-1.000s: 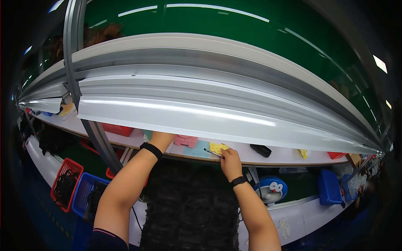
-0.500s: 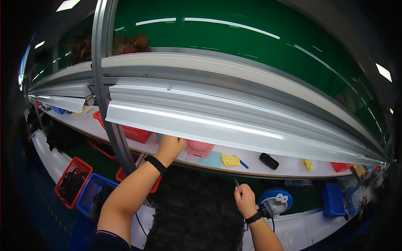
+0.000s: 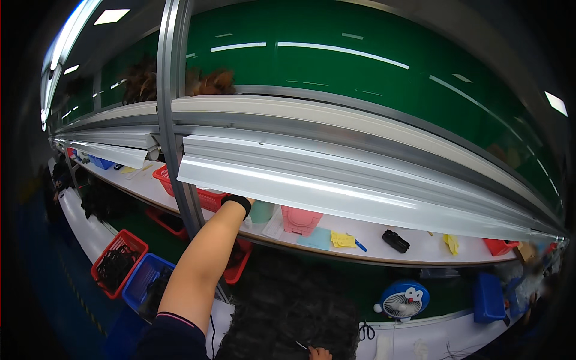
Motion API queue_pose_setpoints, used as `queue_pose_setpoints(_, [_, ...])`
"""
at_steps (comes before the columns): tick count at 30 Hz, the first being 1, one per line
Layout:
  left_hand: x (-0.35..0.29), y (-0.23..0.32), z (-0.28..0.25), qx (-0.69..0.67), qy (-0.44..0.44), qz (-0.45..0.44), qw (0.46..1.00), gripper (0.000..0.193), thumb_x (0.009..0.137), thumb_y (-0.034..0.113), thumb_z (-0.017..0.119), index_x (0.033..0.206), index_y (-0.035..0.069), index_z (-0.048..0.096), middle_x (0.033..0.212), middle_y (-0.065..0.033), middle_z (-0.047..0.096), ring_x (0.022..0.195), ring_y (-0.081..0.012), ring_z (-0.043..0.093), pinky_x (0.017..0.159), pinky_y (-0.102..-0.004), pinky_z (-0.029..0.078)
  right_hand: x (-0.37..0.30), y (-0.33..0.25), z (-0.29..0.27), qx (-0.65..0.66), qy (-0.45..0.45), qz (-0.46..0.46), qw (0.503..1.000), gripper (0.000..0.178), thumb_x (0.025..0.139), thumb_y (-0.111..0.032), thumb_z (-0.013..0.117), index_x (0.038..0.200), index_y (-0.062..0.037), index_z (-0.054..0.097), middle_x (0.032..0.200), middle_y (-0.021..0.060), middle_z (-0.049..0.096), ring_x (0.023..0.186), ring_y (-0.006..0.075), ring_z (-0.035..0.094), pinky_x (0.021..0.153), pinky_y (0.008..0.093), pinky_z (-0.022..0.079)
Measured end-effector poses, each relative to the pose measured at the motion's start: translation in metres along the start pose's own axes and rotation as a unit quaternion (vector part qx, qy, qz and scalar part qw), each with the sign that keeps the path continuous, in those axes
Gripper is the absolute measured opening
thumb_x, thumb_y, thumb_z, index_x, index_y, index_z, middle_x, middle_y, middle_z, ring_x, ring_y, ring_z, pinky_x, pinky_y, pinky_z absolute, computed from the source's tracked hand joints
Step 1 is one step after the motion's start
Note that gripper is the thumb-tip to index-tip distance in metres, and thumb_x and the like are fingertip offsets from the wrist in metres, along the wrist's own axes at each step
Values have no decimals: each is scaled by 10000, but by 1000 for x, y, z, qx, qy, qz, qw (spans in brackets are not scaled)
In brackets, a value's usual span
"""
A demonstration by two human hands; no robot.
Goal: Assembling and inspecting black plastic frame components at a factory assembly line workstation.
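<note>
My left arm reaches forward under the white lamp shade (image 3: 336,195). Only the edge of my left hand (image 3: 251,202) shows past its black wristband; the fingers are hidden by the shade. Nearby are a red basket (image 3: 211,200), a pale green container (image 3: 261,212) and a pink box (image 3: 301,219) on the shelf. At the lower edge, my right hand (image 3: 321,354) is partly cut off and closed on a slim tool (image 3: 302,345), whose kind I cannot make out. That tool lies over a dark, furry-looking sheet (image 3: 282,321).
Scissors (image 3: 366,330) lie right of the sheet, below a blue fan (image 3: 405,300). Yellow notes (image 3: 343,240), a blue pen (image 3: 360,245) and a black item (image 3: 396,241) lie on the shelf. Red (image 3: 142,243) and blue bins (image 3: 133,292) stand left; a metal post (image 3: 174,120) rises beside my left arm.
My left hand has gone farther under the shade. My right hand has come down and toward the left, to the lower edge, still with the slim tool. The view has shifted.
</note>
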State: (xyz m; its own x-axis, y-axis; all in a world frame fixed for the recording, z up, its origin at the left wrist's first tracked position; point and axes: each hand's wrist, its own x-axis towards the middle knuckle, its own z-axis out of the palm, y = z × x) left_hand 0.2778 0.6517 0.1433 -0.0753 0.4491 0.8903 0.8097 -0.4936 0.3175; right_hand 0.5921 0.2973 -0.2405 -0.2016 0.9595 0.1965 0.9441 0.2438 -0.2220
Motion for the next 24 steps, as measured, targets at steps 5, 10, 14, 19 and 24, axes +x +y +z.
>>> queue_pose_setpoints(5, [21, 26, 26, -1, -10, 16, 1000, 236, 832, 151, 617, 1002, -10, 645, 954, -211, 655, 919, -380, 616, 787, -427, 481, -15, 0, 8, 88, 7, 38, 995, 347, 859, -83, 473, 1196, -85, 553, 1183, 141, 543, 1098, 306, 504, 910, 409, 414])
queue_pose_setpoints(10, [28, 30, 36, -5, -28, 31, 999, 242, 831, 160, 621, 1002, -9, 646, 956, -208, 657, 920, -381, 616, 791, -427, 481, -17, -6, -1, 128, -12, 59, 990, 339, 846, -73, 480, 1175, -69, 561, 1124, 143, 548, 1050, 314, 515, 875, 405, 421])
queue_pose_setpoints(14, [24, 23, 33, -26, -38, 45, 998, 247, 830, 167, 624, 1002, -9, 647, 958, -207, 658, 921, -382, 616, 795, -427, 481, -8, -19, -19, 87, -1, 47, 995, 321, 845, -69, 479, 1153, -49, 566, 1074, 142, 555, 1014, 314, 525, 859, 402, 426])
queue_pose_setpoints(19, [15, 25, 32, -45, -38, 62, 996, 253, 828, 176, 628, 1001, -8, 648, 960, -204, 660, 922, -382, 616, 799, -427, 481, -1, -36, 7, 104, 13, -6, 994, 296, 842, -79, 490, 1120, -25, 574, 1083, 166, 563, 1000, 315, 539, 857, 392, 446])
queue_pose_setpoints(24, [15, 21, 36, -48, -42, 67, 996, 260, 827, 184, 632, 1001, -7, 649, 961, -202, 662, 924, -383, 616, 803, -426, 481, 3, -43, 18, 106, -62, 58, 991, 293, 844, -89, 506, 1124, -42, 578, 1088, 153, 564, 989, 311, 542, 843, 391, 456])
